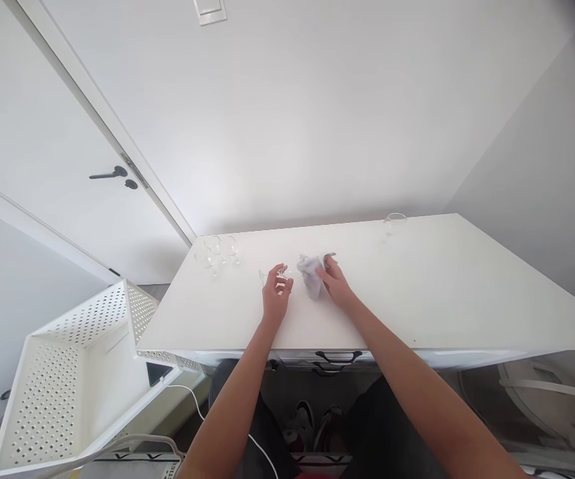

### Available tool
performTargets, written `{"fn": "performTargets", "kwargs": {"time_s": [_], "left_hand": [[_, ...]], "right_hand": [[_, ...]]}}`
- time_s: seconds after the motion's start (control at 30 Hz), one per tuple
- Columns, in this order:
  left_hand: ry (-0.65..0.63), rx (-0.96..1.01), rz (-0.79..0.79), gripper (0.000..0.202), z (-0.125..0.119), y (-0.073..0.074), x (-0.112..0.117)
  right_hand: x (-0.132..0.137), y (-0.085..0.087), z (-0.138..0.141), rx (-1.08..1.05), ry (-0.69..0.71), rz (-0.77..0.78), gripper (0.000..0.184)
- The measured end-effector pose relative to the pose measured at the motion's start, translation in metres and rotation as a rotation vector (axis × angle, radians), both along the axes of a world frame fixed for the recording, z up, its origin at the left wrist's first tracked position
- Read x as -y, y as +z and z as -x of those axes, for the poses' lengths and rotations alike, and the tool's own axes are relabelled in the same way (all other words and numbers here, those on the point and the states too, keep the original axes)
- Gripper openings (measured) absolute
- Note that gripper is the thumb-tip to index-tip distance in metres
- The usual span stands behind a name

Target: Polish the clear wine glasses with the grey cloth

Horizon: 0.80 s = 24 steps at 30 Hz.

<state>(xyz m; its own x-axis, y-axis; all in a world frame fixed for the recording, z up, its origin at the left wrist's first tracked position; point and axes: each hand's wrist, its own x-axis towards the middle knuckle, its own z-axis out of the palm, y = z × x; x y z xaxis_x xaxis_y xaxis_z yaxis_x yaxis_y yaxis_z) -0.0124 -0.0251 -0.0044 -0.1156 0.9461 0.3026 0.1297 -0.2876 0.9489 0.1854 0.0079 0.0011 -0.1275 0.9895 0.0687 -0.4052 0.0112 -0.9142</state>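
Head view: forward and down; clock read from picture centre, twelve at the top.
Wall (317,100): white, fills twelve o'clock, behind the cabinet.
Cabinet (447,293): white top spans the middle and runs out toward four o'clock.
Door (42,120): white, at ten o'clock.
Basket (50,386): white, perforated, at eight o'clock, beside the cabinet's end.
Standing glasses (231,245): at least three, clear and stemmed, upright in a group at nine o'clock. Wiping is judged under way and unfinished, one glass being in hand; which of the group have been wiped, if any, cannot be told.
Right hand (336,285): at five o'clock; thumb and fingers pinch the cloth, no wide spread.
Left hand (276,296): at six o'clock; fingers half curled, tips and thumb pinching the held glass around its narrow part.
Cloth (311,271): pale grey, bunched, just beside the glass; contact not discernible.
Lone glass (395,219): upright at three o'clock, near the rear edge.
Held glass (282,272): apparently tilted sideways, flared end toward nine o'clock; outline faint.
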Motion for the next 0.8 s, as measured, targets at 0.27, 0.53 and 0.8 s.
{"fn": "performTargets", "kwargs": {"time_s": [0.27, 0.53, 0.8], "left_hand": [[-0.086, -0.117, 0.016, 0.043, 0.0042, -0.0017, -0.0021], [-0.222, 0.034, 0.026, 0.043, -0.0019, 0.0002, -0.0016], [-0.127, 0.056, 0.102, 0.042, 0.0004, -0.0031, -0.0019]], "right_hand": [[0.0115, 0.0014, 0.0059, 0.342, 0.31, -0.29, 0.105], [0.0052, 0.0049, 0.0016, 0.392, 0.223, -0.347, 0.081], [0.0041, -0.0012, -0.0034, 0.535, 0.045, -0.408, 0.083]]}}
